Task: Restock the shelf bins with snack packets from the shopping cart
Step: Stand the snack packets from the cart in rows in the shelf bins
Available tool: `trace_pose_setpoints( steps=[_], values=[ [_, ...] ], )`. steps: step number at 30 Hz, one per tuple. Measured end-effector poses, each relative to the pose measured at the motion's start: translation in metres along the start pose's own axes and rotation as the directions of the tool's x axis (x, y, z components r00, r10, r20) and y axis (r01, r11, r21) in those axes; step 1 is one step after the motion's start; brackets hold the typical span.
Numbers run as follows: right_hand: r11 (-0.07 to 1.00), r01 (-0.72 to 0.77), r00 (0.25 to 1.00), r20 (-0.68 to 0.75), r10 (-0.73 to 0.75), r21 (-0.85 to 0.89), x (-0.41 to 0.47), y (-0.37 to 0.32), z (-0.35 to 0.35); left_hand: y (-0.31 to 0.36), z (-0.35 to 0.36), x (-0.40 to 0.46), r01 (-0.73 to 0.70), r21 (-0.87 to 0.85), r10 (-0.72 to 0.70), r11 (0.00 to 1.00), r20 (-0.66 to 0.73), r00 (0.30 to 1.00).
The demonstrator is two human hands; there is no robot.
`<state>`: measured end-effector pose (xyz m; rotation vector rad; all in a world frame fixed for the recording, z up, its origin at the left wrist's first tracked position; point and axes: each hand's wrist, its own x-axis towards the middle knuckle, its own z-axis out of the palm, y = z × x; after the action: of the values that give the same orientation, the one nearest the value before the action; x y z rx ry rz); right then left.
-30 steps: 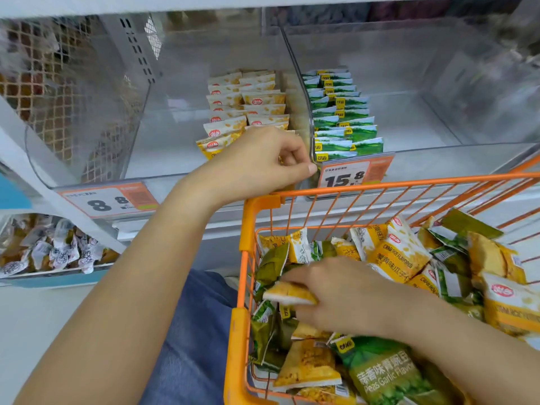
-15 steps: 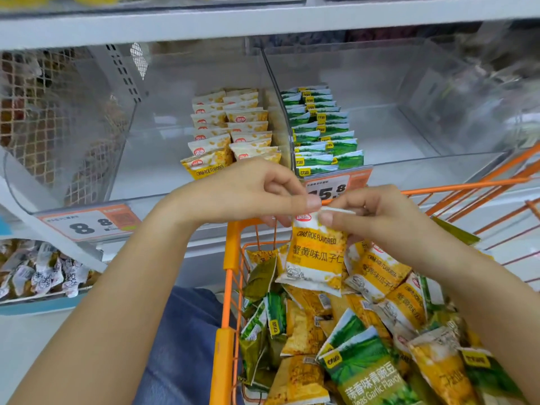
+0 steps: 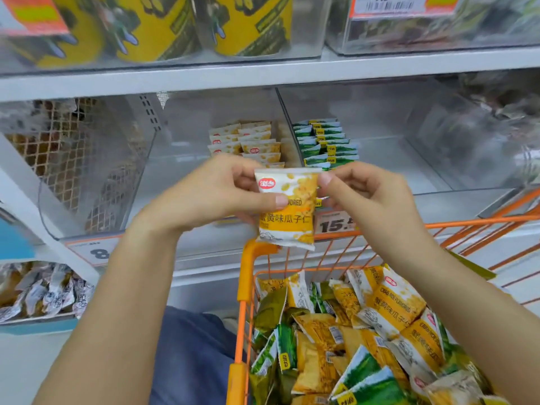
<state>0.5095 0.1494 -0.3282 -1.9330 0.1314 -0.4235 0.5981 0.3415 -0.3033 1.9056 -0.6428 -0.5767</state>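
Both hands have lifted the yellow packet [image 3: 287, 209] from cart height to the bins.

We see a yellow snack packet [image 3: 287, 209] of glossy, smooth plastic film with crimped ends, and the heap of packets [image 3: 365, 340] in the cart has the same shiny wrap. The shopping cart [image 3: 244, 290] is orange-coated metal wire with a smooth, slightly glossy plastic corner piece. The shelf bins [image 3: 432, 159] are clear hard plastic with a hazy sheen, the shelf edge [image 3: 263, 76] looks like matt painted metal, and the price tag [image 3: 336, 223] looks like printed paper.
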Motion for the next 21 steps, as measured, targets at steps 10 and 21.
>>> trace_pose_setpoints(
  steps=[10, 21],
  values=[
    [0.571, 0.259, 0.966, 0.225, -0.131, -0.779, 0.0, 0.049, 0.018, -0.054, -0.061, 0.009, 0.271, 0.396, -0.112, 0.877, -0.381, 0.918],
    [0.558, 0.243, 0.969, 0.172, -0.177, -0.794, -0.002, 0.049, 0.019, -0.062, -0.038, 0.03, 0.387, 0.613, -0.118, 0.689, -0.432, 0.894]
  ],
)
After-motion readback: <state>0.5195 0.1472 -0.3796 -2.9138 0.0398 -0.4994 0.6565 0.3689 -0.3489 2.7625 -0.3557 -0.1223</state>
